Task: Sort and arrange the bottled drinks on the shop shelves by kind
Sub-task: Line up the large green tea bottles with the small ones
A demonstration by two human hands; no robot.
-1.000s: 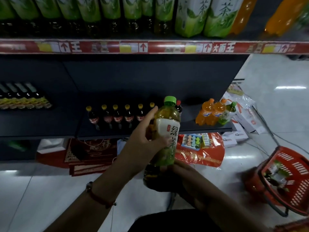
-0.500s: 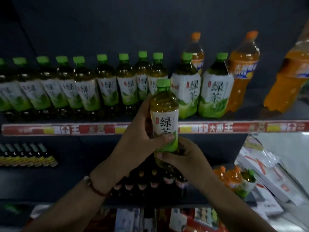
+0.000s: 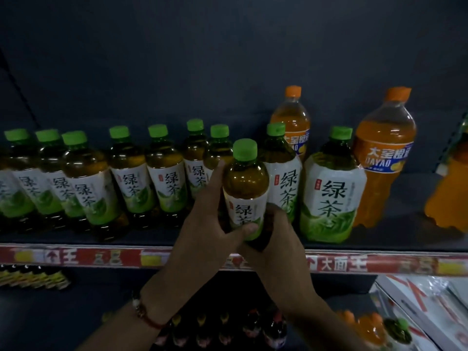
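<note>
A small green tea bottle (image 3: 245, 183) with a green cap stands upright at the front of the upper shelf (image 3: 76, 239), between both my hands. My left hand (image 3: 206, 224) grips its left side, thumb across the label. My right hand (image 3: 277, 239) wraps round its lower part from the right. A row of several small green tea bottles (image 3: 164, 171) fills the shelf to its left. Two large green tea bottles (image 3: 329, 188) stand just right of it. Large orange drink bottles (image 3: 382, 158) stand further right.
A red and yellow price strip (image 3: 336, 263) runs along the shelf's front edge. On the lower shelf stand several dark small bottles (image 3: 222, 330) and small orange bottles (image 3: 372, 328). Yellow-labelled dark bottles (image 3: 33, 277) lie at the lower left. White packets (image 3: 430, 300) sit at the lower right.
Both hands have raised the green tea bottle from lower-shelf height up to the upper shelf, among the other green tea bottles. The view has tilted upward with it.
</note>
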